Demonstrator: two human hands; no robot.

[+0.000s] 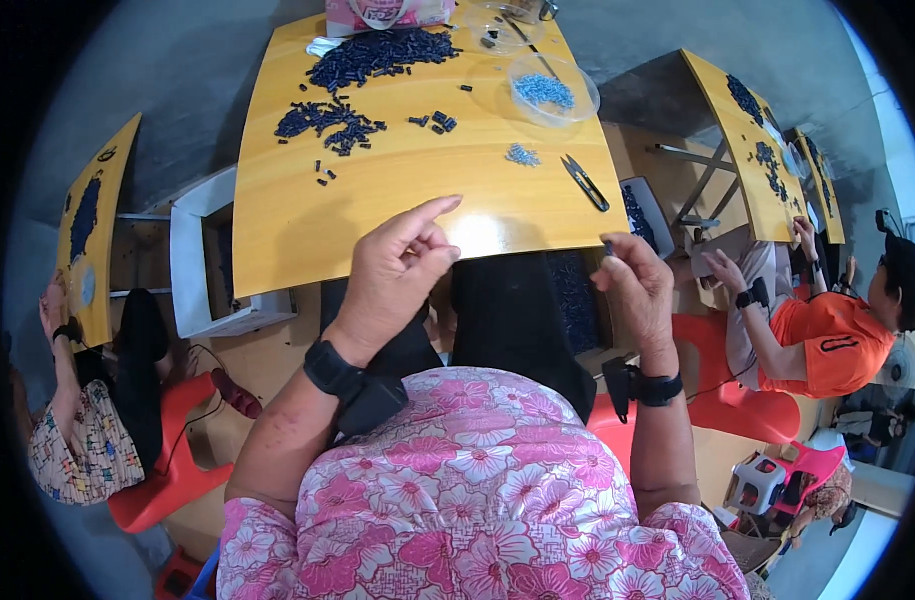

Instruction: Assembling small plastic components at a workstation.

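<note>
Head view: a small dark piece [608, 247] stands at the tips of the right hand's fingers, by the near edge of the yellow table [307, 235].
Right hand [639, 285]: pinching that piece between thumb and fingers.
Left hand [392, 270]: loose, index finger pointing right, thumb apart from it, nothing seen between them; the other fingers curl inward.
Snips [584, 183]: dark, lying on the table beyond the right hand.
Blue bits [522, 155]: a small cluster left of the snips.
Clear bowl [585, 95]: behind the cluster, holding more blue bits.
Dark heaps: a smaller pile [332, 125] in front of a larger pile [382, 58], both on the table's left half.
Pink bag [387, 14]: at the far edge.
Co-worker in orange [827, 345]: seated at the right, near another table.
</note>
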